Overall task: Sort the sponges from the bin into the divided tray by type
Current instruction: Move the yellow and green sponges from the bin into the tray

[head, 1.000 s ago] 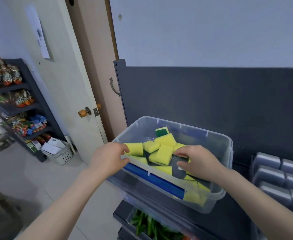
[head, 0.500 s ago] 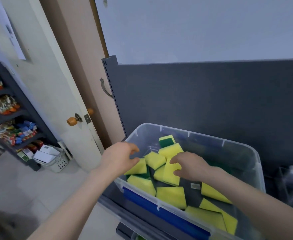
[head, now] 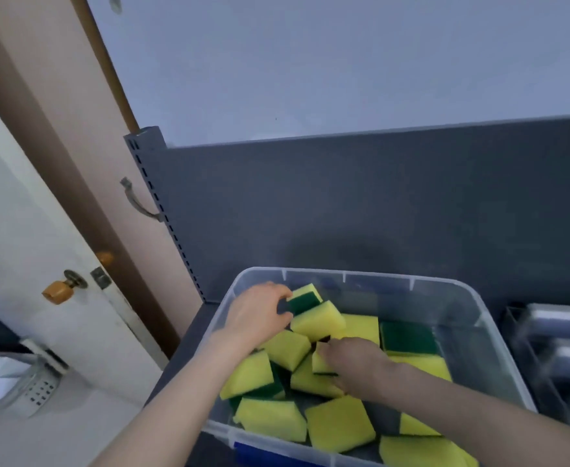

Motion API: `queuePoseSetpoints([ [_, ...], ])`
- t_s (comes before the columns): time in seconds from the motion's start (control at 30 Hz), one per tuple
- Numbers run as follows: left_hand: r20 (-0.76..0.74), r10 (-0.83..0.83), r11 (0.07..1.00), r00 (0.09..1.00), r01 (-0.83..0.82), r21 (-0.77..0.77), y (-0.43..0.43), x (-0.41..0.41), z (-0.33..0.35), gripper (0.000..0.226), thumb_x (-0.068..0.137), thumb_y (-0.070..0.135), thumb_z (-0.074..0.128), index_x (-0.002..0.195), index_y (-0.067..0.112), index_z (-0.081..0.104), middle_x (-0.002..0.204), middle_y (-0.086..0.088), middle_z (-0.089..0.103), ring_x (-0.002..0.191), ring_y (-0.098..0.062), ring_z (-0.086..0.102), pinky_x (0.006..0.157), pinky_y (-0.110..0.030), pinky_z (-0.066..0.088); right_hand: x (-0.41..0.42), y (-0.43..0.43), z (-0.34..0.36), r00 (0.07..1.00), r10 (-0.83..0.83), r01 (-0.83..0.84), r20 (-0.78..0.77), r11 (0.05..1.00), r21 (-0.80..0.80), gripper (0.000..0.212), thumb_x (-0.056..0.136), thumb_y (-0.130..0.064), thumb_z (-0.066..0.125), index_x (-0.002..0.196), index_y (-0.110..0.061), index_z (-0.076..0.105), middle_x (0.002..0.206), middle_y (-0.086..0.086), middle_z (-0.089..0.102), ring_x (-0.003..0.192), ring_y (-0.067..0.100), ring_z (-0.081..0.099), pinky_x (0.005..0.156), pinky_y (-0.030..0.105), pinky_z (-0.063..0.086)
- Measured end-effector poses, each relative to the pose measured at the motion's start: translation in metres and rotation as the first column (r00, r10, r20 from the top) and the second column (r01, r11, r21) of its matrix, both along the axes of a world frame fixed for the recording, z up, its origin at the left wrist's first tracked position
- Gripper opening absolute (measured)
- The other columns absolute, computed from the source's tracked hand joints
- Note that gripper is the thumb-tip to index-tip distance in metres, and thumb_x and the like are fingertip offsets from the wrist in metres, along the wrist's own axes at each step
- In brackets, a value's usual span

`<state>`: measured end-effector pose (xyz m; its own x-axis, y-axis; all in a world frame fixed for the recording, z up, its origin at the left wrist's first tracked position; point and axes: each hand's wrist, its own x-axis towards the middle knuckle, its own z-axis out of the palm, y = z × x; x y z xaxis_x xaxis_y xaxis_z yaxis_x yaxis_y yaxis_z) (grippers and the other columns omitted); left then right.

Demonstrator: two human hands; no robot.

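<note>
A clear plastic bin [head: 344, 274] on a dark shelf holds several yellow sponges with green scouring backs, some lying green side up [head: 408, 337]. My left hand [head: 260, 318] reaches into the bin's far left corner, and its thumb and fingers curl round the edge of a raised yellow sponge [head: 319, 320]. In the middle of the bin, my right hand [head: 356, 364] closes its fingers on a smaller yellow sponge [head: 320, 363]. The divided tray [head: 526, 345] shows blurred at the right edge, with grey sponges [head: 553, 320] in it.
A dark grey shelf back panel [head: 378, 214] rises behind the bin, with a slotted upright post [head: 148, 183] at its left. Further left are a white door with an orange knob [head: 56, 292] and a white perforated basket [head: 24, 389] on the floor.
My view has come closer over the bin. My left hand moved from the bin's near rim to its far left corner. My right hand shifted onto a small yellow sponge in the middle.
</note>
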<state>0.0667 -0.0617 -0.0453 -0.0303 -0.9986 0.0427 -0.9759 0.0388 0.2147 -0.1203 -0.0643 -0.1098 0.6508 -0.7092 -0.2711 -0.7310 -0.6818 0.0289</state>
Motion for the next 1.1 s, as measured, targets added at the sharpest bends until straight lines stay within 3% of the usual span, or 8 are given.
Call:
queuePoseSetpoints([
  [0.1, 0.005, -0.056, 0.998, 0.998, 0.056, -0.007, -0.018, 0.002, -0.003, 0.041, 0.086, 0.034, 0.062, 0.126, 0.03, 0.055, 0.127, 0.009, 0.057, 0.114, -0.014, 0.054, 0.083, -0.034, 0.051, -0.001, 0.001, 0.0, 0.998, -0.056, 0.054, 0.035, 0.998, 0.034, 0.031, 0.089, -0.018, 0.052, 0.12, -0.014, 0.046, 0.113, 0.009, 0.059, 0.096, 0.031, 0.06, 0.071, 0.039, 0.052],
  [0.23, 0.017, -0.128, 0.991, 0.992, 0.127, 0.034, -0.035, 0.009, -0.012, 0.046, 0.088, 0.034, 0.06, 0.132, 0.029, 0.05, 0.13, 0.007, 0.056, 0.114, -0.016, 0.055, 0.08, -0.032, 0.05, -0.015, 0.002, 0.024, 0.973, -0.167, 0.145, 0.162, 0.98, 0.139, 0.04, 0.088, -0.03, 0.056, 0.126, -0.02, 0.05, 0.118, 0.007, 0.061, 0.108, 0.03, 0.057, 0.085, 0.037, 0.05],
  [0.47, 0.149, -0.216, 0.972, 0.965, 0.199, 0.122, -0.058, 0.005, -0.022, 0.027, 0.087, 0.03, 0.058, 0.112, 0.02, 0.055, 0.115, -0.001, 0.058, 0.103, -0.024, 0.058, 0.075, -0.036, 0.05, -0.033, 0.015, 0.055, 0.848, -0.41, 0.388, 0.335, 0.912, 0.135, 0.023, 0.081, -0.034, 0.062, 0.101, -0.025, 0.055, 0.1, -0.001, 0.065, 0.097, 0.02, 0.059, 0.071, 0.028, 0.042],
  [0.63, 0.204, -0.309, 0.948, 0.929, 0.286, 0.137, -0.058, -0.003, -0.03, 0.024, 0.086, 0.023, 0.059, 0.109, 0.017, 0.059, 0.114, -0.003, 0.051, 0.105, -0.025, 0.054, 0.068, -0.034, 0.044, -0.039, 0.033, 0.06, 0.694, -0.57, 0.576, 0.44, 0.806, 0.135, 0.045, 0.082, -0.036, 0.064, 0.121, -0.022, 0.047, 0.109, -0.002, 0.064, 0.102, 0.019, 0.06, 0.078, 0.029, 0.046],
  [0.77, 0.09, -0.365, 0.93, 0.927, 0.359, 0.076, -0.053, -0.009, -0.013, 0.03, 0.08, 0.017, 0.058, 0.109, 0.025, 0.059, 0.111, 0.005, 0.052, 0.105, -0.019, 0.054, 0.071, -0.032, 0.045, -0.049, 0.052, 0.065, 0.554, -0.652, 0.705, 0.517, 0.698, 0.125, 0.045, 0.081, -0.035, 0.067, 0.122, -0.022, 0.052, 0.11, -0.004, 0.065, 0.104, 0.018, 0.06, 0.081, 0.028, 0.047],
  [0.9, -0.122, -0.373, 0.927, 0.92, 0.363, -0.098, -0.034, -0.026, 0.018, 0.029, 0.08, 0.02, 0.056, 0.107, 0.031, 0.056, 0.104, 0.012, 0.054, 0.1, -0.014, 0.054, 0.074, -0.031, 0.045, -0.061, 0.068, 0.077, 0.39, -0.7, 0.803, 0.598, 0.577, 0.152, 0.038, 0.079, -0.034, 0.069, 0.114, -0.026, 0.058, 0.099, -0.008, 0.067, 0.093, 0.014, 0.062, 0.075, 0.027, 0.047],
  [1.1, -0.358, -0.44, 0.891, 0.823, 0.351, -0.289, 0.003, -0.059, 0.035, 0.028, 0.083, 0.024, 0.062, 0.109, 0.033, 0.058, 0.103, 0.014, 0.056, 0.094, -0.013, 0.054, 0.072, -0.029, 0.043, -0.072, 0.103, 0.091, 0.129, -0.667, 0.896, 0.734, 0.395, 0.201, 0.035, 0.077, -0.029, 0.072, 0.101, -0.033, 0.047, 0.085, -0.013, 0.06, 0.082, 0.012, 0.06, 0.071, 0.027, 0.046],
])
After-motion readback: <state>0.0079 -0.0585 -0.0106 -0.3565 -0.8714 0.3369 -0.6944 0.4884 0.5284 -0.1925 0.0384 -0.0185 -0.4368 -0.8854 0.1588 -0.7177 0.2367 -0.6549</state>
